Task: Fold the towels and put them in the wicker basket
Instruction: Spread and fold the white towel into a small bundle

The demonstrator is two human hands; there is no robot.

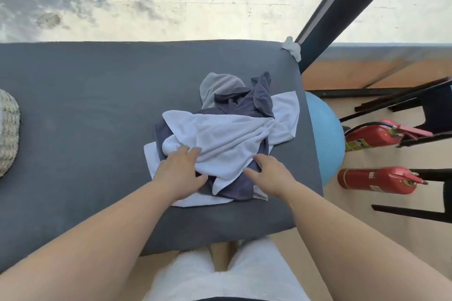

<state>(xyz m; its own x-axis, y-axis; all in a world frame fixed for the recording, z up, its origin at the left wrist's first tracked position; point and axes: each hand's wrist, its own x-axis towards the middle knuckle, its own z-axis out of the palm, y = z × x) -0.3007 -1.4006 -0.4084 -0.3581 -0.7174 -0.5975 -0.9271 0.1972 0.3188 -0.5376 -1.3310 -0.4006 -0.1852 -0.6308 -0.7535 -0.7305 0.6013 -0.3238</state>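
A heap of unfolded towels [227, 129] is seen lying right of centre on a table [85, 105] covered in dark grey cloth. The heap is topped by a crumpled white towel [220, 134]; a dark blue towel [247, 105] is tangled over and under it, a light grey towel [217, 88] is bunched at the far side, and more white cloth is spread flat beneath at the near edge. The left hand [181, 168] is laid on the near left part of the white towel, its fingers [187, 150] held fairly straight and slightly apart, the tips sunk into a fold and the thumb spread to the side; nothing is gripped. The right hand [271, 176] is held just beside it at the near right of the heap, fingers [256, 157] extended and thumb apart, over the seam where white and dark blue cloth meet; whether the cloth is touched there cannot be told. The wicker basket [8, 132] is cut off by the left edge of the frame, well apart from the heap, and what it holds is not shown. A small crumpled white rag [291, 47] is set at the table's far right corner beside a slanting black pole [342, 7]. On the floor at the right, a blue ball [325, 134] and two red fire extinguishers [371, 133] are seen.
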